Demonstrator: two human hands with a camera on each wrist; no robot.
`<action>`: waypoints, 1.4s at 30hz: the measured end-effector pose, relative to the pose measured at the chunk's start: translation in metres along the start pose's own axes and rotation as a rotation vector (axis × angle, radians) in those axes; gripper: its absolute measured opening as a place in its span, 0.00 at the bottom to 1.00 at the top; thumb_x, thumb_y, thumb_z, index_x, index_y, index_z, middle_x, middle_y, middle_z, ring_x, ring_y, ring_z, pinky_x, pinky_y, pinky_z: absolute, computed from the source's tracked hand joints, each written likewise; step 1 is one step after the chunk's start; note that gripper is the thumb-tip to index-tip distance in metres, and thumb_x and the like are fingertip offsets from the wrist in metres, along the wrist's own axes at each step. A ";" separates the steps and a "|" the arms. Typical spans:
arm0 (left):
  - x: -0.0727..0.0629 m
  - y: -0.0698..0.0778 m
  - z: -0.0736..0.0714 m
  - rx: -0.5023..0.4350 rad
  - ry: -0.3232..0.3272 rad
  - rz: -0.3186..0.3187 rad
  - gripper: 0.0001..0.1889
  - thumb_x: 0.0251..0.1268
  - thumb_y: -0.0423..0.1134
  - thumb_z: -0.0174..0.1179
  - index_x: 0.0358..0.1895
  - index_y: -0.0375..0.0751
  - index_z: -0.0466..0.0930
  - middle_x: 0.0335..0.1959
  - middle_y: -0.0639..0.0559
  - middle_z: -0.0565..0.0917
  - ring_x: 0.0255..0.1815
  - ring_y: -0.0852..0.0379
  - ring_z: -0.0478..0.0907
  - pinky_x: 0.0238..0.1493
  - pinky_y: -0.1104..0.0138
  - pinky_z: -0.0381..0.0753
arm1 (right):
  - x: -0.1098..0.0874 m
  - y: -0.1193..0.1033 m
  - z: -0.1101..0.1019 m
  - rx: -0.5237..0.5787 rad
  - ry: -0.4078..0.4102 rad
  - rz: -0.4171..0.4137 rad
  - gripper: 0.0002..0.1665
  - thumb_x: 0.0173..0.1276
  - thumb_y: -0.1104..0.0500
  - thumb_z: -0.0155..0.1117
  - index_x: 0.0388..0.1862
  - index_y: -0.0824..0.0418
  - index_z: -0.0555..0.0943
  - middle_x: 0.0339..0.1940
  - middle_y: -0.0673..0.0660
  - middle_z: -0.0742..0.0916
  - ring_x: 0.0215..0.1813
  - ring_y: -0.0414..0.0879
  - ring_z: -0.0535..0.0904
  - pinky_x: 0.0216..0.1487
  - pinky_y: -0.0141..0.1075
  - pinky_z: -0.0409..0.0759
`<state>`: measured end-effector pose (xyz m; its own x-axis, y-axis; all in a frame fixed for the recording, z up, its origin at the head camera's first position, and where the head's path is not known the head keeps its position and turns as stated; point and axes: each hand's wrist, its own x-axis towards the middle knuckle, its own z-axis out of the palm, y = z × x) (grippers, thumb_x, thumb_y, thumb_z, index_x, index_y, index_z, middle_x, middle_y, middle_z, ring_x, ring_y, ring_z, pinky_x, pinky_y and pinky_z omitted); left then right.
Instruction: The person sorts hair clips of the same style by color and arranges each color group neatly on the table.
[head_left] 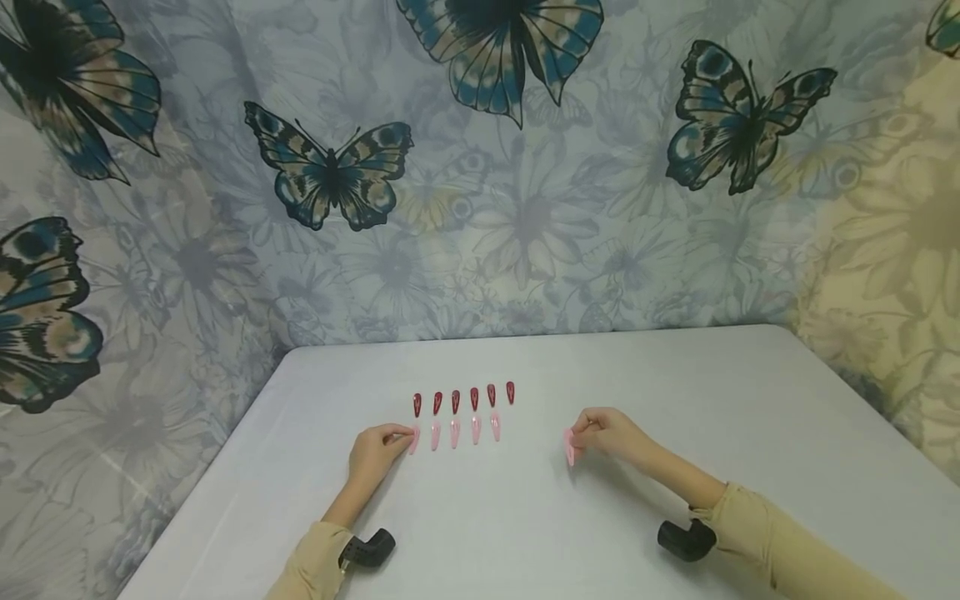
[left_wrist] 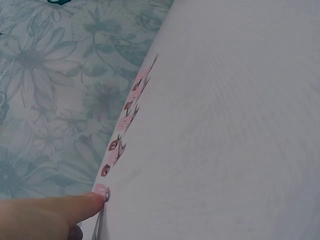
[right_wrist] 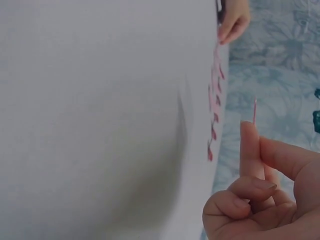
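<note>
Pink and dark red teardrop-shaped snap hair clips lie in two rows on the white table. My left hand (head_left: 375, 454) is at the left end of the nearer row, finger and thumb at the tip of a pink hair clip (head_left: 414, 440). In the left wrist view, a fingertip meets that clip's end (left_wrist: 101, 190). Off to the right of the rows, my right hand (head_left: 611, 435) pinches another pink hair clip (head_left: 569, 447) between thumb and fingers, held above the table. The right wrist view shows this clip edge-on as a thin pink strip (right_wrist: 255, 111).
Several dark red hair clips (head_left: 455, 402) form the farther row, and several pink ones (head_left: 476, 430) the nearer row. The white table (head_left: 675, 375) meets a butterfly-patterned wall covering (head_left: 525, 250) at its far edge. Each wrist carries a black device (head_left: 687, 540).
</note>
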<state>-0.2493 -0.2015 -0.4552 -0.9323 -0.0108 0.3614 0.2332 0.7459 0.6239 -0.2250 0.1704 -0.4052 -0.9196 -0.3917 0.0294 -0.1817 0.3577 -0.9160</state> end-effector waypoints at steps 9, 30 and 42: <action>0.000 -0.004 0.003 -0.086 0.049 0.116 0.11 0.53 0.47 0.63 0.30 0.42 0.86 0.10 0.61 0.61 0.13 0.62 0.54 0.15 0.67 0.53 | 0.027 -0.006 0.006 0.002 0.047 0.031 0.05 0.57 0.65 0.61 0.26 0.67 0.76 0.21 0.56 0.83 0.17 0.40 0.60 0.18 0.31 0.58; 0.002 0.003 -0.001 0.020 -0.054 -0.021 0.07 0.51 0.40 0.65 0.33 0.44 0.86 0.10 0.60 0.62 0.14 0.61 0.55 0.17 0.68 0.54 | 0.075 -0.002 0.032 -0.060 0.150 0.180 0.05 0.55 0.63 0.63 0.24 0.65 0.79 0.19 0.53 0.83 0.17 0.41 0.61 0.19 0.32 0.58; 0.002 0.001 -0.001 0.010 -0.039 -0.020 0.09 0.50 0.43 0.66 0.32 0.43 0.86 0.09 0.60 0.62 0.14 0.62 0.55 0.17 0.69 0.54 | 0.085 0.004 0.044 -0.087 0.142 0.131 0.05 0.54 0.65 0.64 0.24 0.67 0.80 0.18 0.55 0.83 0.24 0.42 0.70 0.25 0.33 0.64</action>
<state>-0.2503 -0.2010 -0.4534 -0.9470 0.0002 0.3211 0.2117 0.7522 0.6240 -0.2887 0.1012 -0.4239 -0.9760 -0.2163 -0.0258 -0.0814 0.4719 -0.8779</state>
